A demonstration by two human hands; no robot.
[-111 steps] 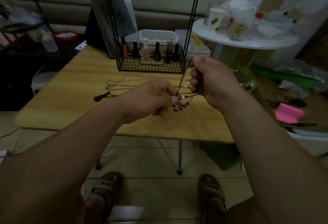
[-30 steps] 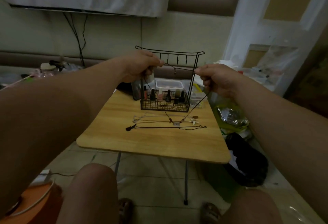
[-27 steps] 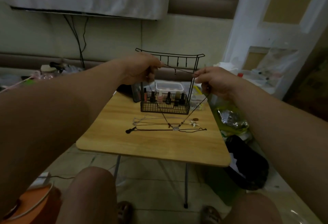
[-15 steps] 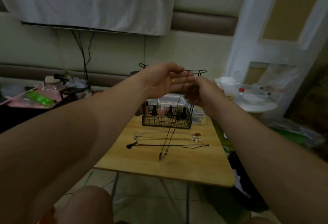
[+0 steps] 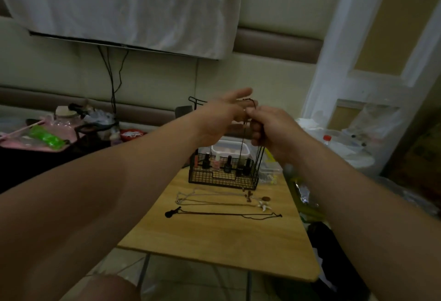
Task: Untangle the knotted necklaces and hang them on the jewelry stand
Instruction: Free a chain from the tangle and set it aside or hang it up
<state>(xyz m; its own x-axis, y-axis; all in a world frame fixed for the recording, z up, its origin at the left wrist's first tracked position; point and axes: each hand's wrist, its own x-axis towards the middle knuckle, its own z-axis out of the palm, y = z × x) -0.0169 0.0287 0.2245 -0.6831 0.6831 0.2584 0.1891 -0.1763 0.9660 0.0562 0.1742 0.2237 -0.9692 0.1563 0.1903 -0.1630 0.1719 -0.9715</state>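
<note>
Dark cord necklace (image 5: 243,152): likely light, limp and thin, quick to slip or knot again. Dangling in front of the jewelry stand (image 5: 224,177), above the counter (image 5: 214,236). Best taken high on the loop and spread wide for a hook. Right hand (image 5: 269,128) curled around the cord. Left hand (image 5: 222,119) close beside, one finger outstretched, hold on the cord impossible to tell. Other necklaces (image 5: 226,214) flat on the counter.
</note>
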